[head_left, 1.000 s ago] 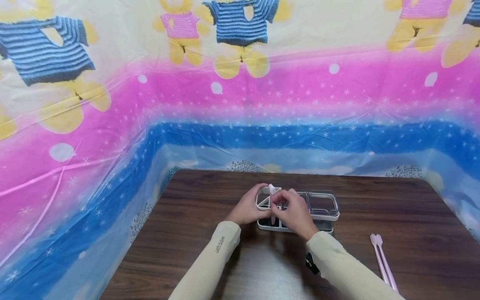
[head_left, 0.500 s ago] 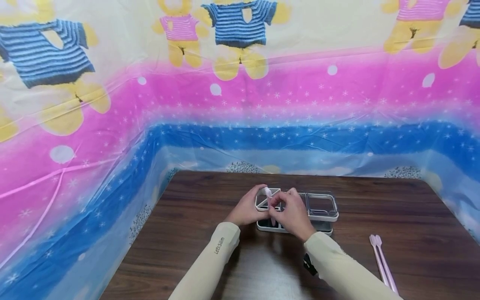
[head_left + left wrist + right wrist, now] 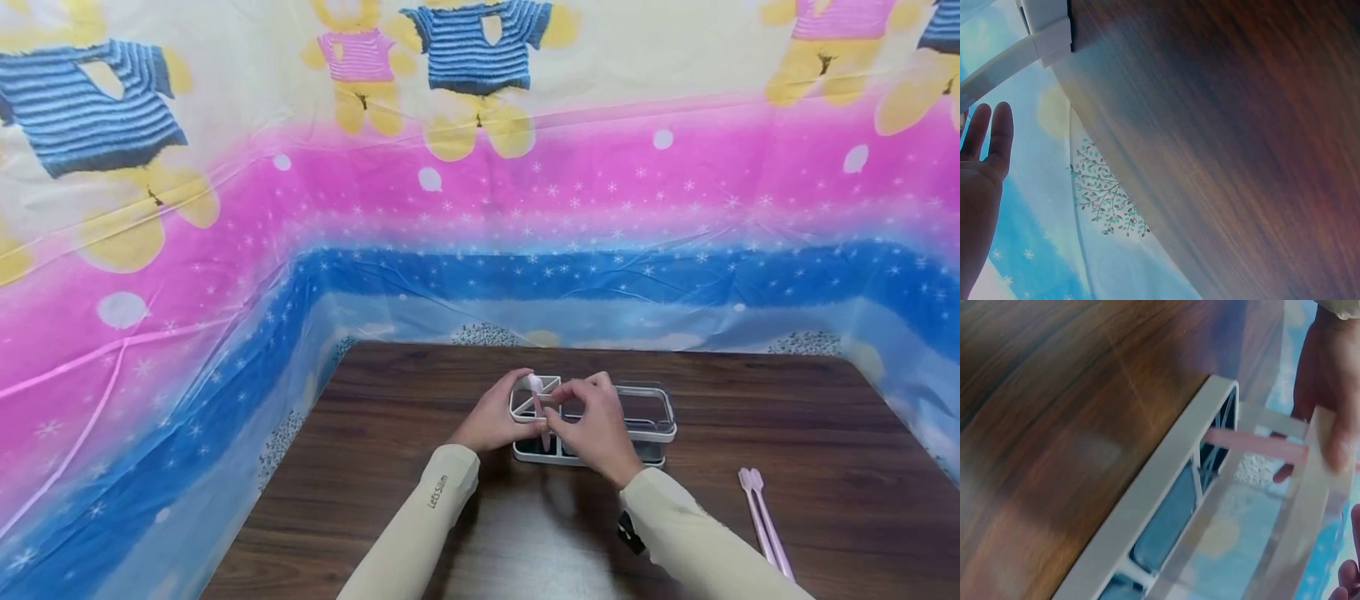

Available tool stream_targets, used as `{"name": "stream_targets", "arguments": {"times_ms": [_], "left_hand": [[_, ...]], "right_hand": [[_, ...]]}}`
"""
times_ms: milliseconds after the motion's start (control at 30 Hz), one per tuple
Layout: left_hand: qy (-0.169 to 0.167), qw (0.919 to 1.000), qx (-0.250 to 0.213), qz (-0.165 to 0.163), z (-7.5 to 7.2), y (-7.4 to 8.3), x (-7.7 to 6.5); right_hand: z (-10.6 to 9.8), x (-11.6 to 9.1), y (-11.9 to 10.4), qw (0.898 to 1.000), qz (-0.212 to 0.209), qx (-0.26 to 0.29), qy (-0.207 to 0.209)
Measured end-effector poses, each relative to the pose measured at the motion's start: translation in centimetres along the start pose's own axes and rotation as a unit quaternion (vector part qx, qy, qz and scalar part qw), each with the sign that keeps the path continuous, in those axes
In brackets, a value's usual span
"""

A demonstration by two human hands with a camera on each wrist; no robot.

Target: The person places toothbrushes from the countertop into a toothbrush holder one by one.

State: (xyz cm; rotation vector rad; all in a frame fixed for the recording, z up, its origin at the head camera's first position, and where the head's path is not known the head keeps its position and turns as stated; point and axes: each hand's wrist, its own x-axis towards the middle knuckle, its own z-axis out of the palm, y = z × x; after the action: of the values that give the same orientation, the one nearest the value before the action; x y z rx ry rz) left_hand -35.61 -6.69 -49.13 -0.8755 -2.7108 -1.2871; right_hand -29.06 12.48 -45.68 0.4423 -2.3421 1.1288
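Right hand is drawing off the stick, mid-frame, now released; I'm watching the left hand gripping the holder, its sleeve reading "Let's Slim".

A cloth-lined booth, the wider room hidden from view: a wood-grain table with a printed cloth hung behind it and along its left and right sides, showing snowflakes and yellow figures in striped shirts.

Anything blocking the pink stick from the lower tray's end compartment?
Nothing visible: the pink stick runs through the upper frame, and its lower end shows at the end compartment of the lower tray.
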Motion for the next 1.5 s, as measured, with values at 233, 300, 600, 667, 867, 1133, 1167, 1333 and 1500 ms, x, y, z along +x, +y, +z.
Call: {"name": "stream_targets", "arguments": {"times_ms": [233,300,600,667,867,1133,1167,1333,1500], "left_hand": [[0.002,0.9998,0.008,-0.020,-0.1,0.1,0.0],[0.001,0.9997,0.013,-0.022,0.0,0.1,0.0],[0.003,0.9997,0.019,-0.018,0.1,-0.2,-0.1],[0.004,0.9997,0.019,-0.016,0.2,-0.2,-0.1],[0.006,0.9997,0.019,-0.015,0.2,-0.1,-0.1],[-0.003,0.9996,0.014,-0.025,0.2,0.2,0.0],[-0.003,0.9996,0.014,-0.025,0.2,0.2,0.0],[0.000,0.9997,0.015,-0.022,0.2,0.2,0.0],[0.002,0.9997,0.014,-0.018,0.3,0.1,0.0]], "right_hand": [[-3.1,0.0,1.4,0.999,-0.002,-0.021,0.035],[-4.2,-0.1,2.0,0.999,0.000,-0.026,0.041],[-9.6,-1.1,5.7,0.994,-0.020,-0.069,0.082],[-11.0,-1.5,6.7,0.992,-0.022,-0.077,0.092],[-14.8,-3.5,9.2,0.986,0.003,-0.111,0.121],[-17.7,-6.7,12.1,0.976,0.072,-0.157,0.130],[-17.9,-7.0,12.4,0.975,0.080,-0.160,0.131],[-18.9,-8.3,13.5,0.970,0.120,-0.179,0.114],[-19.5,-9.5,14.0,0.967,0.164,-0.186,0.064]]}}
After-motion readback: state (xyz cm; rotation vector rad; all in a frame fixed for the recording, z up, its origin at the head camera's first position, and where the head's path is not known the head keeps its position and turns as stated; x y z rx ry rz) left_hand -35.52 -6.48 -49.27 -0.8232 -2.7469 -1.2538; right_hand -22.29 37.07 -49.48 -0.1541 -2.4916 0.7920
